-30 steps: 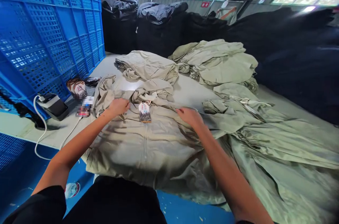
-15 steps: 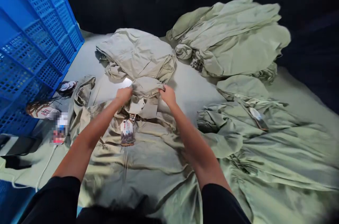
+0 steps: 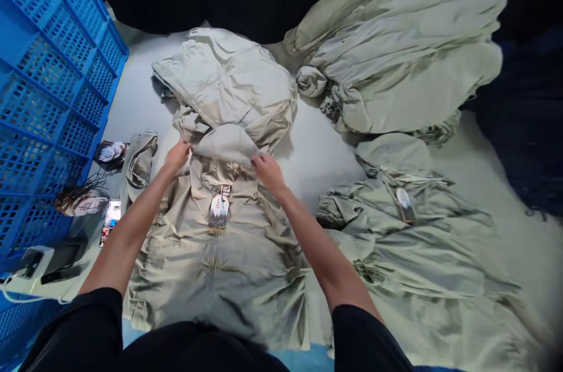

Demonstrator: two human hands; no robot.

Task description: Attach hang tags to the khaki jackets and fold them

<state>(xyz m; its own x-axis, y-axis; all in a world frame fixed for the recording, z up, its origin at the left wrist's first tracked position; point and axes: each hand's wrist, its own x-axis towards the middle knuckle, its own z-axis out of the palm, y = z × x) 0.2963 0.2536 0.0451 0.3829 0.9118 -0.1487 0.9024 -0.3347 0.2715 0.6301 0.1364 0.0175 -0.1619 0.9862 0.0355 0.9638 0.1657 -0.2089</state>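
Note:
A khaki hooded jacket (image 3: 237, 260) lies front up before me, its sleeves drawn in at the sides. A printed hang tag (image 3: 219, 213) rests on its chest below the neck. My left hand (image 3: 178, 154) is closed on the left edge of the jacket's hood (image 3: 226, 142). The hood's right edge is pinched between the fingers of my right hand (image 3: 267, 171). Between both hands the hood is spread out flat and rounded. Just beyond it lies a bundled pile of pale khaki garments (image 3: 233, 75).
A blue plastic crate (image 3: 57, 78) stands at the left. Bunches of hang tags (image 3: 83, 203) and a phone (image 3: 112, 219) lie near it. Another greenish jacket (image 3: 422, 231) lies at the right, with a heap of similar garments (image 3: 413, 55) behind it.
My hands have moved apart and the hood has been opened out flat over the neck. The hang tag now lies straighter on the chest. The view has tilted slightly downward.

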